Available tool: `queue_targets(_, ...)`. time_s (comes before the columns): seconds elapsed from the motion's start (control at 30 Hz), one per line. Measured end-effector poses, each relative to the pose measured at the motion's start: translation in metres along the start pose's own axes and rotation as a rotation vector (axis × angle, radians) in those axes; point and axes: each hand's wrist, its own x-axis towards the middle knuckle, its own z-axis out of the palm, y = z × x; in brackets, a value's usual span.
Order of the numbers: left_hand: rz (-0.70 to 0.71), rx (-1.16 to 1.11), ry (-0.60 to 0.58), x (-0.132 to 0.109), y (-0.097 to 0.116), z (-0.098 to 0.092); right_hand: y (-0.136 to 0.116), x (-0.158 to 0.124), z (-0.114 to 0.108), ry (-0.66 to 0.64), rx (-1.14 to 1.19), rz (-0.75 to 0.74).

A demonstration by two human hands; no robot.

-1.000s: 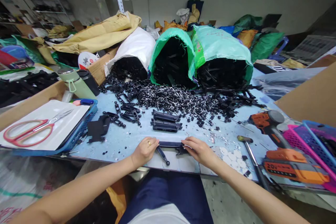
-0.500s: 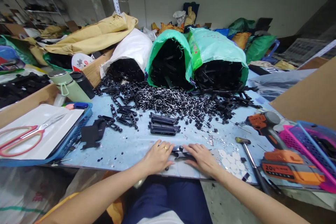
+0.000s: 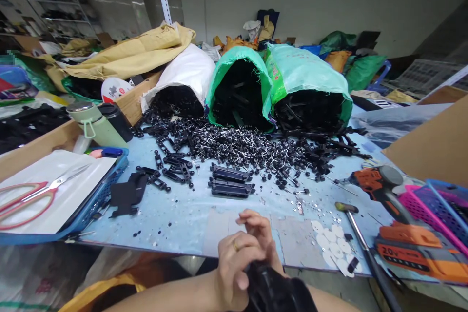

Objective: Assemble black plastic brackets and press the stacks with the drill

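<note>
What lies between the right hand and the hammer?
From right hand to hammer, head view: a grey patch, then white discs, two small black pieces beside them.

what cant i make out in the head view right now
In the head view:
Black part: lower portion cut off by the bottom edge.
Right hand: grip hidden behind the left hand and black part.
Red-handled scissors: handle loops cut off by left edge.

Single head view: looks forward and down over desk (image 3: 183,222) from near side; black part (image 3: 274,290) very close below, sacks (image 3: 310,70) farther, wall (image 3: 310,0) farthest.
</note>
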Motion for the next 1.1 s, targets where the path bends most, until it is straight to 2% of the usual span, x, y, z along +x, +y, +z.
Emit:
queue_targets(0.07, 0.086, 0.149, -0.036, -0.002, -0.015, -0.003, 0.027, 0.006, 0.004, 0.102, -0.101, -0.072)
queue_targets(0.13, 0.130, 0.411, -0.115, -0.005, -0.036, -0.012, 0.047, 0.027, -0.008, 0.025, -0.337, -0.127)
queue_targets(0.2, 0.088, 0.684, -0.250, -0.007, -0.055, -0.023, 0.059, 0.063, -0.034, -0.105, -0.640, -0.148)
queue_targets(0.27, 0.033, 0.832, -0.463, -0.010, -0.070, -0.029, 0.068, 0.111, -0.068, -0.087, -0.910, -0.137)
queue_targets(0.33, -0.010, 0.877, -0.637, -0.009, -0.080, -0.028, 0.075, 0.163, -0.105, -0.085, -1.239, -0.022)
queue_targets(0.37, -0.035, 0.891, -0.680, -0.007, -0.085, -0.025, 0.079, 0.187, -0.122, -0.093, -1.453, 0.073)
queue_targets(0.4, -0.068, 0.913, -0.694, -0.004, -0.090, -0.022, 0.082, 0.209, -0.138, -0.112, -1.659, 0.173)
queue_targets(0.43, -0.104, 0.939, -0.686, 0.000, -0.094, -0.018, 0.086, 0.228, -0.151, -0.114, -1.717, 0.214)
queue_targets(0.53, -0.183, 1.009, -0.620, 0.016, -0.108, -0.009, 0.097, 0.267, -0.180, -0.180, -1.791, 0.280)
queue_targets(0.6, -0.209, 1.017, -0.558, 0.029, -0.116, -0.013, 0.103, 0.280, -0.192, -0.248, -1.806, 0.291)
queue_targets(0.67, -0.271, 1.037, -0.444, 0.043, -0.125, -0.029, 0.107, 0.287, -0.201, -0.307, -1.809, 0.276)
queue_targets(0.77, -0.500, 1.202, -0.245, 0.068, -0.142, -0.075, 0.102, 0.292, -0.210, -0.377, -1.795, 0.217)
queue_targets(0.83, -0.657, 1.331, -0.228, 0.084, -0.158, -0.107, 0.090, 0.289, -0.206, -0.323, -1.738, 0.098)
queue_targets(0.87, -0.723, 1.362, -0.246, 0.090, -0.167, -0.121, 0.081, 0.284, -0.199, -0.246, -1.681, 0.019)
queue_targets(0.97, -0.873, 1.348, -0.308, 0.104, -0.193, -0.138, 0.048, 0.245, -0.153, 0.025, -1.350, -0.182)
queue_targets(1.0, -0.904, 1.332, -0.306, 0.106, -0.200, -0.138, 0.037, 0.225, -0.133, 0.033, -1.189, -0.205)
queue_targets(1.1, -0.988, 1.298, -0.248, 0.111, -0.213, -0.128, 0.013, 0.149, -0.078, -0.139, -0.835, -0.174)
